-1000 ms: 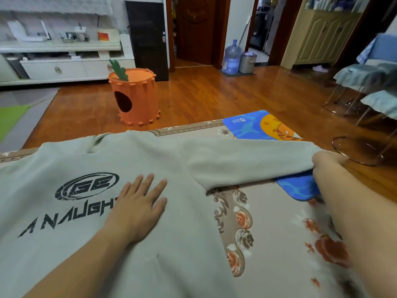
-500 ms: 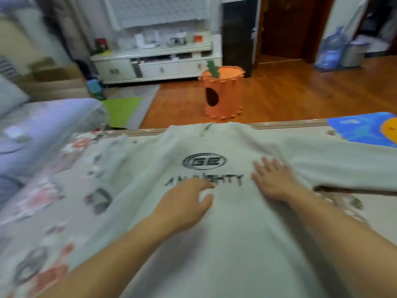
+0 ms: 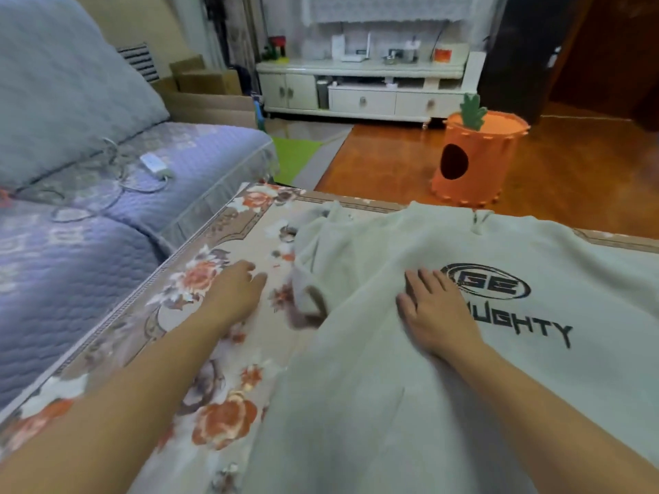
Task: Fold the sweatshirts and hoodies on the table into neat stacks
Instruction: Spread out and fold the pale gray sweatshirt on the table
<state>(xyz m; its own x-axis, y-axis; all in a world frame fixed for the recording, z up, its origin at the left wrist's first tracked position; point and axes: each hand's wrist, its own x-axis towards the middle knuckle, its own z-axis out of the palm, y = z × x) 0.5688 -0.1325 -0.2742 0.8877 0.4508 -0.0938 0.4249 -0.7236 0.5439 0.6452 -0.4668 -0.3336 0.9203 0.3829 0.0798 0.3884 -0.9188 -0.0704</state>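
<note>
I have the pale sweatshirt (image 3: 428,351) spread front-up on the flowered table (image 3: 199,351), so this looks like the flattening step before the first fold. My right hand (image 3: 433,315) presses flat on its chest beside the logo, fingers straight, gripping nothing. My left hand (image 3: 235,290) reaches, relaxed and empty, toward the bunched left sleeve (image 3: 313,265). Next I should probably pinch that sleeve and draw it straight.
</note>
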